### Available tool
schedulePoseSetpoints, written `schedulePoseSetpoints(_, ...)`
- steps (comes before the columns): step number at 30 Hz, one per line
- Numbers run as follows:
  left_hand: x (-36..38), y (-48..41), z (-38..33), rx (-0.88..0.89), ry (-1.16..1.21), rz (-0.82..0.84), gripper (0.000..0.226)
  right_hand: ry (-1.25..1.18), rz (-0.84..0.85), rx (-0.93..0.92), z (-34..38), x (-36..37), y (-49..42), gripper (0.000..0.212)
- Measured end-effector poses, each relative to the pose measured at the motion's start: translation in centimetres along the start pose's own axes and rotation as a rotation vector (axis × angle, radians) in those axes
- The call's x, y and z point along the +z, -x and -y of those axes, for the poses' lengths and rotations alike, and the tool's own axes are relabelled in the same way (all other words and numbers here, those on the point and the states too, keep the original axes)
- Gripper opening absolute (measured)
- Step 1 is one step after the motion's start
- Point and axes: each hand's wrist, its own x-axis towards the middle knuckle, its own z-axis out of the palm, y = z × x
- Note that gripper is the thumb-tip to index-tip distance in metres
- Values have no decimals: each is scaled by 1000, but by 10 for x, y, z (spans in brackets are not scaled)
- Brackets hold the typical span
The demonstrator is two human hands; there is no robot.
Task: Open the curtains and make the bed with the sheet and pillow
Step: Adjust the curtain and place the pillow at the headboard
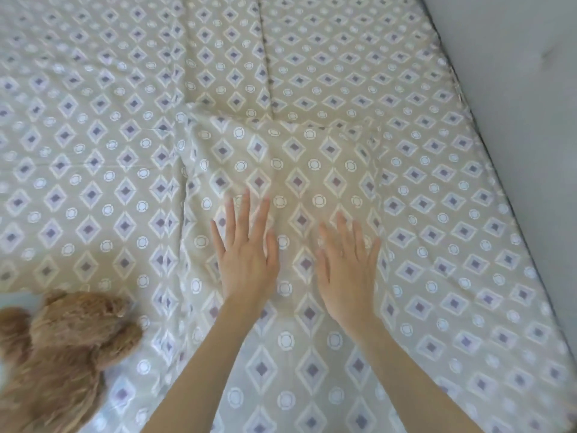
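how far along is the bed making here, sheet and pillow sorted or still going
Looks nearly done. The patterned sheet is spread across the bed with only light creases. The matching pillow already lies on it. In hand: the left hand and right hand rest flat and open on the pillow, apparently smoothing it. Left: a few wrinkles. A plush toy lies at the lower left. The curtains are out of view.

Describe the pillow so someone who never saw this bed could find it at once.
Start from the patterned sheet covering the bed. The pillow lies at its middle, under the flat left hand and right hand. It wears the same diamond print, but stands out as a raised rectangle with creased edges.
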Motion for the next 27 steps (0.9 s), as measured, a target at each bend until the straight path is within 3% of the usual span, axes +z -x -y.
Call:
schedulePoseSetpoints(3,30,53,26,35,-120,336,53,56,225,-47,-21,29,31,56)
schedulePoseSetpoints(8,2,60,29,-50,-59,200,51,-9,85,-86,-25,6,39,54)
schedulePoseSetpoints(12,17,101,54,-215,25,554,65,39,234,-62,-36,19,78,61)
schedulePoseSetpoints(16,4,83,53,-578,414,281,63,-205,82,208,-30,4,56,72)
schedulePoseSetpoints(20,1,62,58,-751,653,372,80,-681,247,641,-43,-3,34,117)
schedulePoseSetpoints(22,4,61,59,-793,744,398,92,-826,326,802,-47,-8,31,128)
schedulePoseSetpoints(25,0,59,53,-844,813,414,108,-765,352,882,-41,-16,34,113)
schedulePoseSetpoints(27,-10,56,48,-838,862,426,109,-778,238,847,-34,-25,37,95)
